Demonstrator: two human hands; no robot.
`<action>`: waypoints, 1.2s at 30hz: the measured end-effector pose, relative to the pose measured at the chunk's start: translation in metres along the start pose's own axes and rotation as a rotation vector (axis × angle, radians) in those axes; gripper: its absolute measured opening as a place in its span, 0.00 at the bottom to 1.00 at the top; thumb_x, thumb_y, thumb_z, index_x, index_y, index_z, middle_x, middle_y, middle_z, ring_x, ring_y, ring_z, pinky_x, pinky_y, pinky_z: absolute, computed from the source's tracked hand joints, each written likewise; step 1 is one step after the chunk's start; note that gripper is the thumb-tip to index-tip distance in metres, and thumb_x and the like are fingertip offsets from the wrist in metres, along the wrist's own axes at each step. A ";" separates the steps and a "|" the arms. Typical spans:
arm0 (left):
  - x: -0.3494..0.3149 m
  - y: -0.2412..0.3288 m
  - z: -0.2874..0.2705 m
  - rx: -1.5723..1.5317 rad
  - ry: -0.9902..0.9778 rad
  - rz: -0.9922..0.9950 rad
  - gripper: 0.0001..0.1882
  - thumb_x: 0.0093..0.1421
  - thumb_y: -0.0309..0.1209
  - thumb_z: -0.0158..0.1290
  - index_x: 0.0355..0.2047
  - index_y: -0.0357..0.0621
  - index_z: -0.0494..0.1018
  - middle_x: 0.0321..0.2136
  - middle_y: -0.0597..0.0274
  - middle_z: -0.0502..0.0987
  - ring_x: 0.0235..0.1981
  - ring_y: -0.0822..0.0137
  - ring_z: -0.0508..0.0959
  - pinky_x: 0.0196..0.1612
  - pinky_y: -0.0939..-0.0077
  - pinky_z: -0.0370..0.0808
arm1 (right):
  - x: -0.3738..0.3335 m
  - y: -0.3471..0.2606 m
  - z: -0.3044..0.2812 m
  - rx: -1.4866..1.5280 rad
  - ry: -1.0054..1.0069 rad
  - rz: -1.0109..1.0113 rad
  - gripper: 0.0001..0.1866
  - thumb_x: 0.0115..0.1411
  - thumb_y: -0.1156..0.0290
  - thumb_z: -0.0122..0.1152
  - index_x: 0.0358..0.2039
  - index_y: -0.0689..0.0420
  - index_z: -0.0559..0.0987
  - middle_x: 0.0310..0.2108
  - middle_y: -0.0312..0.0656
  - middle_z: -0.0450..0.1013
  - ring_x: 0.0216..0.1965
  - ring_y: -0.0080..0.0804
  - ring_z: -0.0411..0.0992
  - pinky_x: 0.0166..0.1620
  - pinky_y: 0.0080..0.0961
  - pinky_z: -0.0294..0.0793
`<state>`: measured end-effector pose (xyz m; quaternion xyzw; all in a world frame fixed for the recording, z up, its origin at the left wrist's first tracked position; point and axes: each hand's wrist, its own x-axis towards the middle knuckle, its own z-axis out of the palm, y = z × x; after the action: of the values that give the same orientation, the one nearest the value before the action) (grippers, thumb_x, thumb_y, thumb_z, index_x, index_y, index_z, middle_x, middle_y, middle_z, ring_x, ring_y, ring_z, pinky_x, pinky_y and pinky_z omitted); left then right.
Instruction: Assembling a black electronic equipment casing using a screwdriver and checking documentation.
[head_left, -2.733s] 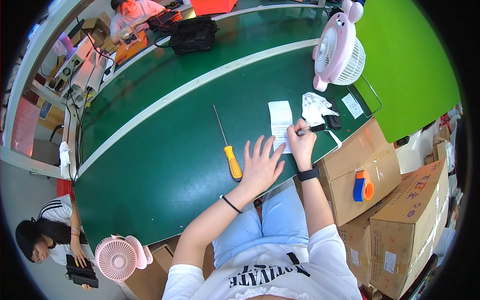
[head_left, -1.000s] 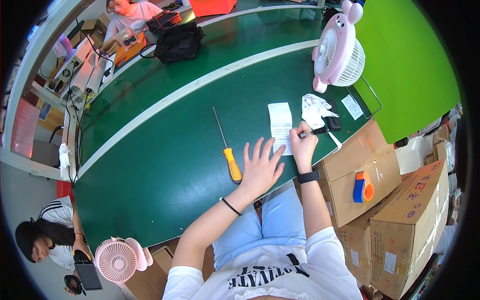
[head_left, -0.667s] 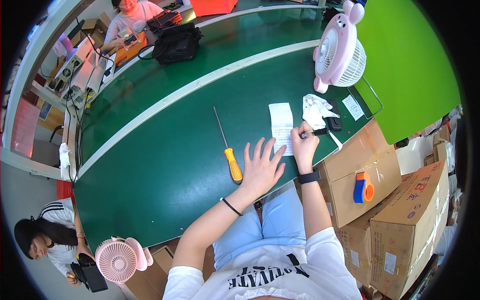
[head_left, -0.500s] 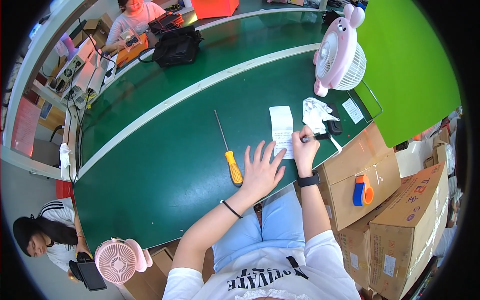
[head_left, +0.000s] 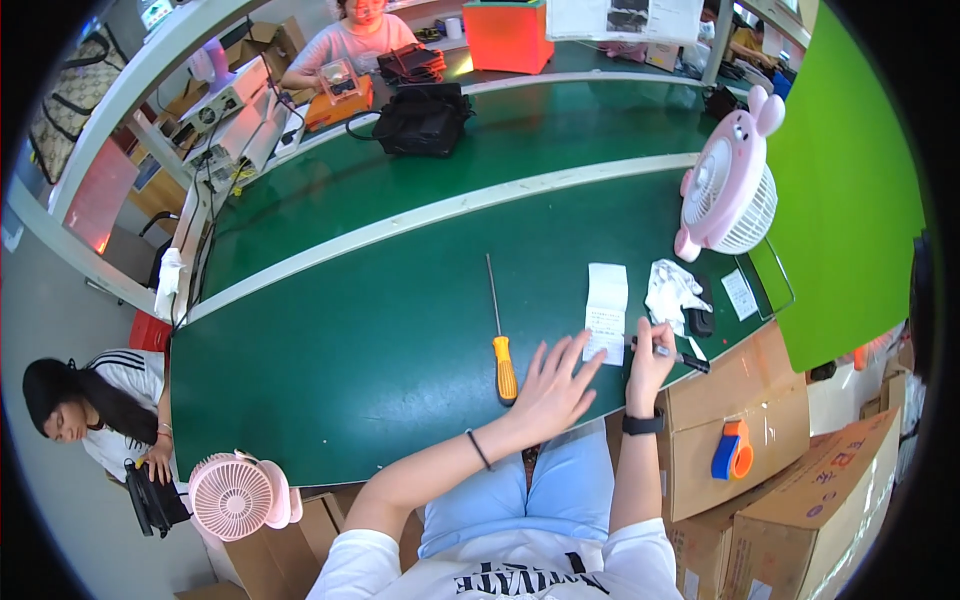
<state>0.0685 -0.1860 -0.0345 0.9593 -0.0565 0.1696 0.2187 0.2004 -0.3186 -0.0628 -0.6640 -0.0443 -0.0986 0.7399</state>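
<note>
A creased white paper slip with small writing lies on the green table. My left hand is spread open with its fingertips at the slip's lower left edge. Just right of the slip, my right hand is closed on a black pen, whose thick dark end points right. Left of my left hand lies a screwdriver with a yellow and black handle, its shaft pointing away from me. Crumpled white tissue rests beyond my right hand, partly over a small black object.
A pink animal-shaped fan stands at the right, by a green panel. Cartons and an orange-and-blue tape dispenser are at lower right. A small pink fan sits lower left, near a person. Across the table are a black bag and another person.
The whole view has shifted, so the table sits lower and farther right. My right hand has drawn back off the slip to its right, still gripping the pen. My left hand stays spread beside the slip.
</note>
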 end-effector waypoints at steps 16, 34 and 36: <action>0.117 -0.298 -0.136 0.372 0.422 -0.451 0.26 0.58 0.30 0.58 0.58 0.48 0.70 0.60 0.52 0.69 0.59 0.48 0.71 0.60 0.56 0.71 | -0.028 -0.006 -0.026 -0.168 -0.156 -0.084 0.14 0.69 0.67 0.58 0.27 0.57 0.68 0.21 0.29 0.63 0.22 0.14 0.62 0.26 0.15 0.61; 0.146 -0.377 -0.177 0.686 0.271 -0.585 0.19 0.70 0.43 0.46 0.33 0.42 0.79 0.37 0.48 0.79 0.39 0.45 0.79 0.43 0.49 0.75 | -0.022 -0.024 -0.011 -0.036 0.016 0.031 0.15 0.71 0.68 0.54 0.26 0.53 0.64 0.21 0.30 0.61 0.22 0.15 0.58 0.25 0.14 0.57; 0.125 -0.359 -0.167 0.597 0.214 -0.582 0.20 0.70 0.44 0.46 0.31 0.42 0.78 0.37 0.47 0.78 0.37 0.45 0.79 0.41 0.49 0.75 | -0.022 -0.018 -0.016 0.043 -0.002 0.017 0.13 0.69 0.72 0.56 0.26 0.57 0.68 0.23 0.32 0.65 0.22 0.16 0.62 0.26 0.15 0.63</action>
<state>0.2009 0.2054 0.0073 0.9335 0.2909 0.2083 -0.0252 0.1743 -0.3340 -0.0509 -0.6484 -0.0417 -0.0906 0.7547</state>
